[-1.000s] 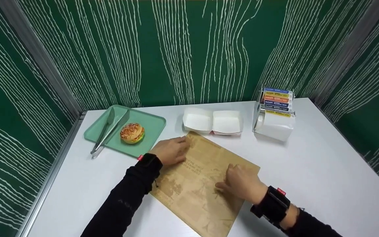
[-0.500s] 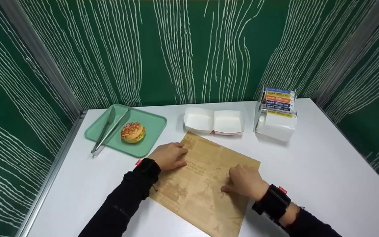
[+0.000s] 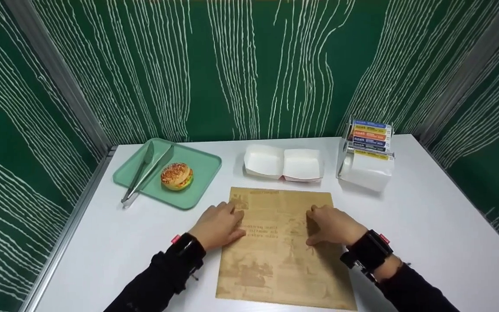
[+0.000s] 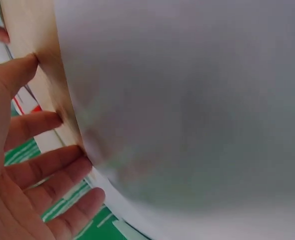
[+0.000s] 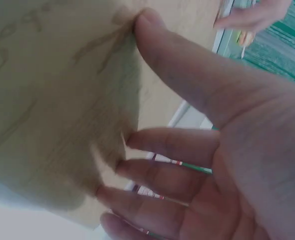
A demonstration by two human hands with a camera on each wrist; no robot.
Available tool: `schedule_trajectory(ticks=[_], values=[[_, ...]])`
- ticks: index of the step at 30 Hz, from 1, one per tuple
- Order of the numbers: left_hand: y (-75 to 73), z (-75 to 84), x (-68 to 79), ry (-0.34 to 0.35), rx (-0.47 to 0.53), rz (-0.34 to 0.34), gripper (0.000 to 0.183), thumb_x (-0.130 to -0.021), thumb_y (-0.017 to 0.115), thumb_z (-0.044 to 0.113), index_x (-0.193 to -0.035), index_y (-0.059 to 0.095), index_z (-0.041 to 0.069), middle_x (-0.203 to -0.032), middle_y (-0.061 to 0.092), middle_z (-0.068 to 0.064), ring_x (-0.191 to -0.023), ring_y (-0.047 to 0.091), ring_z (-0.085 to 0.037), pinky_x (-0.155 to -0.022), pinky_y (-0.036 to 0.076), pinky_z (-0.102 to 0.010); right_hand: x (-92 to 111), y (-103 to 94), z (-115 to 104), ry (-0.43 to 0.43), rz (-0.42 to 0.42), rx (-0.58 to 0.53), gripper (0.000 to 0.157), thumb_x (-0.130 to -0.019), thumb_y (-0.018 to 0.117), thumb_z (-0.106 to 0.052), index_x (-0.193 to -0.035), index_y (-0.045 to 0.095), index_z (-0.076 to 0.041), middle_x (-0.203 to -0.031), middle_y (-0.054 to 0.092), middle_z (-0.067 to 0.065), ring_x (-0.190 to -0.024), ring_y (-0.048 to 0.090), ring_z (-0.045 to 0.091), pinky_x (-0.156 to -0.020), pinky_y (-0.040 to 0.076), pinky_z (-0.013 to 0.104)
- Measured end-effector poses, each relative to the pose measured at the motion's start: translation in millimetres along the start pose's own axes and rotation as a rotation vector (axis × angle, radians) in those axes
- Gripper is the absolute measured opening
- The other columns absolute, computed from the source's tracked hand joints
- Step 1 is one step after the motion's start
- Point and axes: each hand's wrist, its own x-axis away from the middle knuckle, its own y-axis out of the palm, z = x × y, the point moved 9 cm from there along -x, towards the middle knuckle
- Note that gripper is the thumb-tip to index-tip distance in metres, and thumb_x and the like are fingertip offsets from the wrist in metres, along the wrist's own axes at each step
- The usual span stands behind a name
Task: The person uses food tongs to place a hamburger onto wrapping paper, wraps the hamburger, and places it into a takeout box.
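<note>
A brown printed sheet of wrapping paper (image 3: 275, 260) lies flat on the white table, nearly square to me. My left hand (image 3: 219, 227) touches its left edge with extended fingertips; in the left wrist view the fingers (image 4: 50, 170) are spread and fairly straight. On the sheet's right side, my right hand (image 3: 336, 227) presses down with thumb and fingertips. The right wrist view shows those fingers (image 5: 157, 175) mostly straight, with the paper (image 5: 47, 100) slightly creased beneath them. Neither hand visibly pinches the sheet.
At the back left is a green tray (image 3: 202, 162) holding a burger (image 3: 176, 176) and metal tongs (image 3: 147, 175). Behind the paper sits an unfolded white burger box (image 3: 283, 162). A dispenser with colourful labels (image 3: 366, 156) stands at the back right.
The paper has turned from a slant to nearly straight in front of me. My left hand has come nearer to me, and my right hand has shifted slightly right and away.
</note>
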Motion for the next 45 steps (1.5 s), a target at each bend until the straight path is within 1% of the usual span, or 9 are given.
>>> schedule_trajectory(ticks=[6,12,18,21,25,30,33,39,45], values=[[-9.1,14.9,14.1,-0.009,-0.052,0.057,0.048,-0.099,0.071,0.051,-0.124,0.073,0.01,-0.116,0.069,-0.013,-0.099,0.067,-0.029,-0.078,0.058,-0.045,-0.8,2.4,2.0,-0.016,-0.036,-0.028,0.074,-0.073,0.097,-0.032,-0.129,0.069,0.008,-0.125,0.071,0.026,-0.107,0.069,0.045,-0.098,0.058,0.058],[-10.5,17.6,15.7,-0.013,-0.038,0.061,0.047,-0.1,0.071,0.05,-0.125,0.072,0.01,-0.117,0.068,-0.013,-0.101,0.067,-0.029,-0.081,0.057,-0.048,-0.5,2.5,5.6,-0.013,-0.047,-0.047,0.076,-0.074,0.097,-0.03,-0.133,0.069,0.008,-0.135,0.068,0.032,-0.116,0.068,0.05,-0.104,0.056,0.06],[-6.9,12.0,15.9,-0.031,0.071,0.015,0.043,-0.101,0.07,0.049,-0.125,0.071,0.013,-0.133,0.066,-0.015,-0.111,0.067,-0.032,-0.089,0.057,-0.051,0.6,2.9,8.3,-0.022,-0.071,-0.058,0.079,-0.077,0.096,-0.03,-0.138,0.065,0.01,-0.145,0.059,0.039,-0.126,0.064,0.054,-0.109,0.053,0.061],[-11.1,4.4,15.7,-0.048,0.104,0.039,0.039,-0.101,0.072,0.044,-0.123,0.07,0.012,-0.137,0.066,-0.016,-0.114,0.068,-0.034,-0.093,0.058,-0.055,2.0,0.0,10.0,-0.032,-0.067,-0.095,0.087,-0.081,0.094,-0.034,-0.144,0.058,0.013,-0.15,0.053,0.042,-0.135,0.058,0.057,-0.114,0.048,0.063],[-26.1,-17.5,16.9,-0.119,0.051,0.131,0.029,-0.097,0.079,0.026,-0.118,0.074,0.008,-0.116,0.073,-0.016,-0.1,0.071,-0.033,-0.082,0.061,-0.05,5.3,-8.2,12.7,-0.023,-0.032,-0.145,0.092,-0.085,0.091,-0.037,-0.149,0.05,0.016,-0.152,0.05,0.042,-0.141,0.053,0.057,-0.117,0.044,0.065],[-42.4,-57.6,29.2,-0.302,-0.07,0.189,0.015,-0.092,0.077,0.002,-0.107,0.077,0.002,-0.096,0.073,-0.016,-0.082,0.071,-0.032,-0.065,0.062,-0.045,11.1,-13.9,7.1,-0.049,-0.003,-0.146,0.079,-0.092,0.085,-0.033,-0.147,0.054,0.015,-0.148,0.057,0.038,-0.135,0.06,0.053,-0.114,0.048,0.062],[-44.0,-75.6,37.7,-0.362,-0.098,0.194,0.008,-0.09,0.073,-0.006,-0.097,0.075,-0.002,-0.09,0.072,-0.018,-0.077,0.072,-0.034,-0.061,0.062,-0.048,15.1,-16.1,-1.1,-0.089,0.009,-0.126,0.07,-0.095,0.082,-0.031,-0.144,0.058,0.014,-0.144,0.061,0.036,-0.132,0.063,0.052,-0.112,0.05,0.063],[-29.8,-91.5,40.7,-0.389,-0.108,0.113,0.006,-0.092,0.072,-0.008,-0.087,0.074,-0.004,-0.08,0.069,-0.016,-0.072,0.073,-0.035,-0.059,0.062,-0.048,20.6,-18.3,-15.7,-0.148,0.015,-0.113,0.061,-0.097,0.079,-0.028,-0.141,0.063,0.011,-0.143,0.062,0.036,-0.133,0.062,0.054,-0.111,0.049,0.066],[-26.5,-84.6,30.4,-0.35,-0.117,0.13,0.01,-0.089,0.073,-0.01,-0.084,0.078,-0.003,-0.076,0.073,-0.015,-0.069,0.074,-0.033,-0.057,0.062,-0.047,23.4,-17.0,-16.6,-0.145,0.001,-0.118,0.061,-0.096,0.08,-0.029,-0.14,0.064,0.01,-0.141,0.063,0.037,-0.13,0.063,0.055,-0.11,0.05,0.067]])
